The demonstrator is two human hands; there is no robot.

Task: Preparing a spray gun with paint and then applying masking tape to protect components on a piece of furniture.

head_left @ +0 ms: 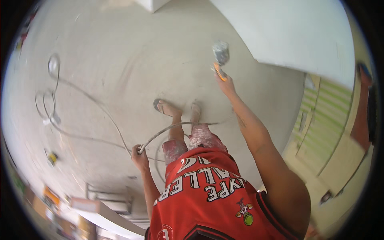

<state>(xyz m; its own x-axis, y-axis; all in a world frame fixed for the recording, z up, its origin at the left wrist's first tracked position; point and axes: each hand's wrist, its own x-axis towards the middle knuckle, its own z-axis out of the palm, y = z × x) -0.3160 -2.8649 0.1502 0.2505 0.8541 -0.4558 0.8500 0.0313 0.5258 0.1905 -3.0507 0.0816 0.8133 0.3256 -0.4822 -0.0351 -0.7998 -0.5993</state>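
Note:
My right hand is stretched out ahead, closed round the orange grip of a hand tool. Its head is a grey, partly clear lump; motion blur hides its exact kind. At my left side, my left hand grips a grey cable or hose. One length of it arcs in front of my legs toward the right and fades in blur. Other lengths run from the same hand out over the floor to the left, and a loop hangs beside my knee.
Loose coils of the line lie on the grey floor at left, near a small yellow-and-black object. A white panel or wall stands far right, with a green-striped surface below it. A metal rack and white ledge are near left.

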